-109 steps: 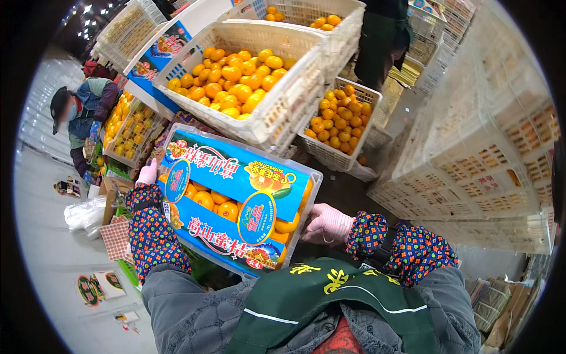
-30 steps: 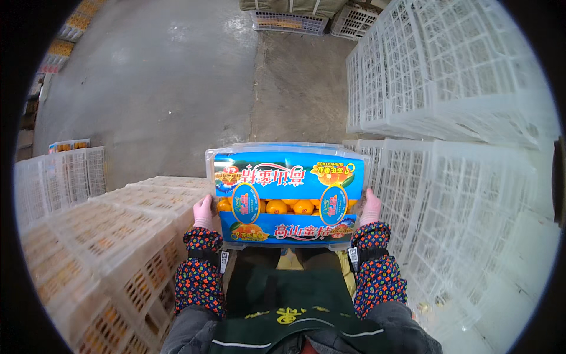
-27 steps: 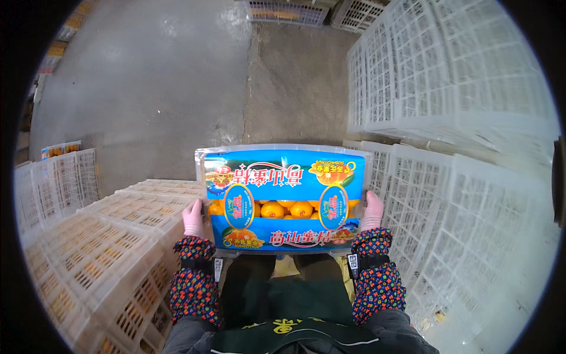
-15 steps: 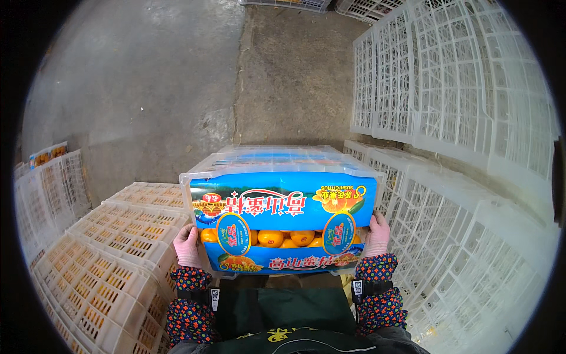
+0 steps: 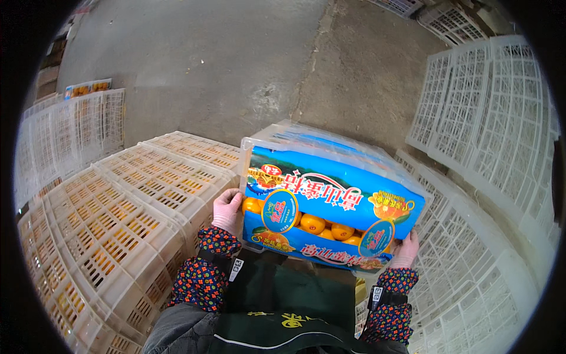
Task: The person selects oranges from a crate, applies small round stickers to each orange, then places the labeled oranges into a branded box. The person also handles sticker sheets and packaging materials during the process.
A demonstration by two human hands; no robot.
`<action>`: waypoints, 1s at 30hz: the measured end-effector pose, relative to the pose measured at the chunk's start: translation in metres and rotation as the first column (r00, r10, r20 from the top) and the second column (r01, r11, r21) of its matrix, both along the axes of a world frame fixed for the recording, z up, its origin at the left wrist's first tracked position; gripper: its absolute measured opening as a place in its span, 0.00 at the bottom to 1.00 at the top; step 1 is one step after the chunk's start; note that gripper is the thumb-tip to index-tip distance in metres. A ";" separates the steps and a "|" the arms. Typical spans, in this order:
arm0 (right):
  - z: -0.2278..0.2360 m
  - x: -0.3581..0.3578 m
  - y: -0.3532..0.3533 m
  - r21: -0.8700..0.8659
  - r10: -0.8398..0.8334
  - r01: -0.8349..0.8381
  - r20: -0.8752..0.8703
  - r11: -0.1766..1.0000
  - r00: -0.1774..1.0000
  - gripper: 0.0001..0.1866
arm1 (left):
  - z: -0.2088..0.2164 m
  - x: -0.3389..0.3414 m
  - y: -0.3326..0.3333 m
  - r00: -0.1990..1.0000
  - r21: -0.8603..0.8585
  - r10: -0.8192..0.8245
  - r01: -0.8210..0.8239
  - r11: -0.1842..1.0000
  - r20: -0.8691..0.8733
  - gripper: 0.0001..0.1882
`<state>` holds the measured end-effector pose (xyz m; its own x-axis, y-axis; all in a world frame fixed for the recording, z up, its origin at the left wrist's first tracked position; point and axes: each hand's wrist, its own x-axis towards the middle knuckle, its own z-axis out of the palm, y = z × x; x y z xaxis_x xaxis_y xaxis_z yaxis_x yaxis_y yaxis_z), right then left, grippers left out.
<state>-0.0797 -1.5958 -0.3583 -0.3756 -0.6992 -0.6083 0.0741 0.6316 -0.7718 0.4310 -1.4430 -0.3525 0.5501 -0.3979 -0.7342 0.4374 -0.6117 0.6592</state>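
Observation:
In front of me is a clear plastic crate (image 5: 246, 154) with a blue printed cover (image 5: 318, 167) over its top. Through the gap across the cover, orange citrus fruits (image 5: 312, 223) show in a row, with oval labels at either end. My left hand (image 5: 227, 207), in a pale pink glove, is closed on the crate's left end. At the opposite end my right hand (image 5: 405, 250), gloved the same way, grips the crate too. Most fingers of both hands are hidden by its sides. Beyond the crate, more clear crates with blue covers (image 5: 336, 138) stand in a row.
Large white slatted crates (image 5: 127, 219) filled with orange fruit stand close on my left. Stacked clear crates (image 5: 471, 242) line my right side, with another stack (image 5: 483, 100) farther off. Concrete floor (image 5: 200, 76) lies ahead, and more crates (image 5: 76, 127) stand far left.
My view has turned left, so the held crate now sits farther right in the picture and slants down to the right. Both hands keep their hold on its ends.

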 end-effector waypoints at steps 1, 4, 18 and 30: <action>0.000 -0.001 0.002 -0.018 0.013 -0.012 0.045 1.000 0.999 0.17 | 0.003 -0.003 0.000 1.000 -0.041 0.023 -0.023 0.999 -0.004 0.06; -0.001 -0.004 0.001 -0.037 0.081 -0.079 0.059 0.996 0.995 0.17 | 0.005 -0.005 -0.002 0.999 0.029 0.027 -0.028 0.999 0.031 0.05; 0.011 0.012 -0.011 -0.043 0.047 -0.044 0.090 0.998 0.995 0.17 | -0.018 -0.001 0.000 0.998 -0.136 0.063 -0.064 0.989 -0.011 0.07; 0.159 0.076 0.062 -0.166 0.222 -0.478 -0.725 0.863 0.652 0.28 | 0.132 -0.079 -0.101 0.466 0.280 -0.584 0.569 0.773 0.665 0.39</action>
